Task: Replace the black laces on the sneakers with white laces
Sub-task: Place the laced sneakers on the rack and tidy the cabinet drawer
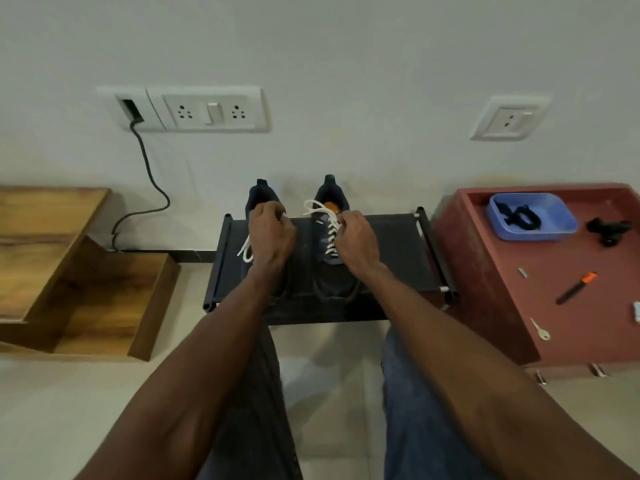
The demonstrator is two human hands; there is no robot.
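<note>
White laces: the right sneaker is laced up its front, lace ends loose at the tongue. The left sneaker has a white lace loop hanging off its left side. Both sit toe toward the person, long axis running away, on a black rack. Left hand covers the left shoe, grip curled, seemingly on lace. Right hand pinches the lace at the right shoe's top eyelets, laces just left of it. Black laces in a blue tray, well right. Likely tightening next.
</note>
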